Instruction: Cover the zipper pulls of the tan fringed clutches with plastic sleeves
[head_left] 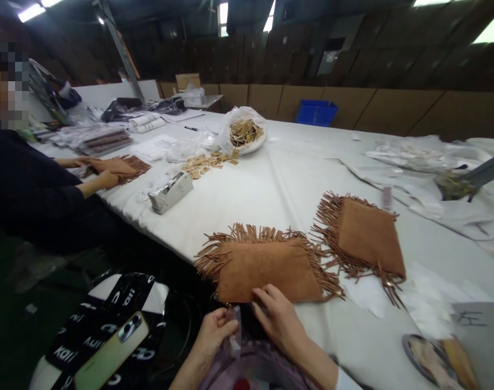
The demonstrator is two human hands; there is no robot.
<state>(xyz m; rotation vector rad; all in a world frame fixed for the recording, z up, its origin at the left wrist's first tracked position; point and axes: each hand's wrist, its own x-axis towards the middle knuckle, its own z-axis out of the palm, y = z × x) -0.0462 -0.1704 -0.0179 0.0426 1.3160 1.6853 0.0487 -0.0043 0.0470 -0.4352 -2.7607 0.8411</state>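
Note:
A tan suede fringed pouch point(267, 268) lies at the near edge of the white table point(271, 184). My right hand point(279, 317) rests on its near edge, fingers curled against the suede. My left hand point(214, 331) is just below the table edge, pinching a small clear plastic bag point(235, 336). A second fringed pouch point(369, 238) lies to the right, apart from both hands.
A person in dark sleeves at left handles another fringed pouch point(117, 167). A tape dispenser point(170, 192), loose tan tags point(206, 162), a bag of tags point(245, 131) and stacked packets stand on the table. A phone point(111, 352) lies on a black-and-white bag by my lap.

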